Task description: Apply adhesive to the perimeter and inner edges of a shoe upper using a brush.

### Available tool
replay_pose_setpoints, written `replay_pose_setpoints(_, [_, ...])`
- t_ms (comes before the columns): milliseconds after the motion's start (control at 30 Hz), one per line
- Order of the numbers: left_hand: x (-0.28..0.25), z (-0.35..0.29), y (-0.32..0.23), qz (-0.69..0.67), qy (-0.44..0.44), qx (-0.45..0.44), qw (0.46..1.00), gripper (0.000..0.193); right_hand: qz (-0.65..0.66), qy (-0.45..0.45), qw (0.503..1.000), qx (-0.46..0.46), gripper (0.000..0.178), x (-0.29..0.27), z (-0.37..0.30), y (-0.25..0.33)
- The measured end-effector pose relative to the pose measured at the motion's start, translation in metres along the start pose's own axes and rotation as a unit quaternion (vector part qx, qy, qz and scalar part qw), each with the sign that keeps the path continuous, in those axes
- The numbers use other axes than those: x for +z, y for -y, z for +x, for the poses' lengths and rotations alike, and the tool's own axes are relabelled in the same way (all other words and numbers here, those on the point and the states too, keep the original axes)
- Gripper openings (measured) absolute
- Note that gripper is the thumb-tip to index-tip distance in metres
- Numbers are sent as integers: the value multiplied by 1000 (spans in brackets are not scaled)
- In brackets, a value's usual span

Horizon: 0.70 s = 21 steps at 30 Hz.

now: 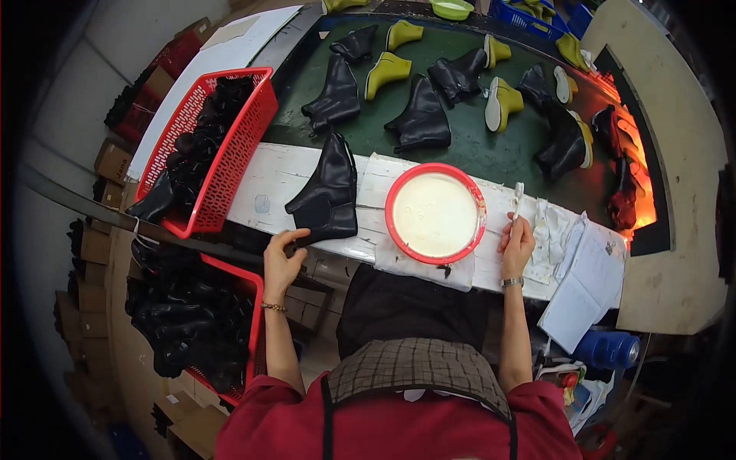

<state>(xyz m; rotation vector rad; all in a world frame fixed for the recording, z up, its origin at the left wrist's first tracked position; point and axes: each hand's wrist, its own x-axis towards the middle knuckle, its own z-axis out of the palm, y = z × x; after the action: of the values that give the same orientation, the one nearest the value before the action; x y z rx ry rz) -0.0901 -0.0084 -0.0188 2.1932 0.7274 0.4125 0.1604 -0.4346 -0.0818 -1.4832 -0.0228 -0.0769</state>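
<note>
A black ankle boot lies on its side on the white-painted board, toe pointing away from me. My left hand pinches the boot at its near end, by the shaft opening. In my right hand is a small white brush, held upright with its head above my fingers; it looks like a toothbrush. Between my hands stands a round red basin of creamy white liquid, on a pale cloth. The brush is to the right of the basin, apart from it.
Past the board, a green conveyor belt carries several black boots and yellow-green shoe forms toward a glowing orange opening at right. Red baskets of black boots stand left. Crumpled white cloth and an open notebook lie right.
</note>
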Motion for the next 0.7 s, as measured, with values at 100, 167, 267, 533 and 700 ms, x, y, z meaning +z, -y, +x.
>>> replay_pose_setpoints(100, [-6, 15, -17, 110, -86, 88, 986, 42, -30, 2, 999, 14, 28, 1, -2, 2])
replay_pose_setpoints(167, [6, 42, -45, -11, -90, 80, 993, 53, -28, -10, 999, 30, 27, 1, -5, 7])
replay_pose_setpoints(267, [38, 91, -56, 33, -55, 75, 995, 92, -166, 27, 972, -165, 20, 19, -18, 49])
replay_pose_setpoints(533, [65, 133, -48, 135, -28, 60, 989, 104, -493, 116, 834, -221, 12, 34, -35, 111])
replay_pose_setpoints(700, [17, 106, -71, 14, -8, 70, 997, 56, -518, 127, 808, -252, 13, 35, -45, 121])
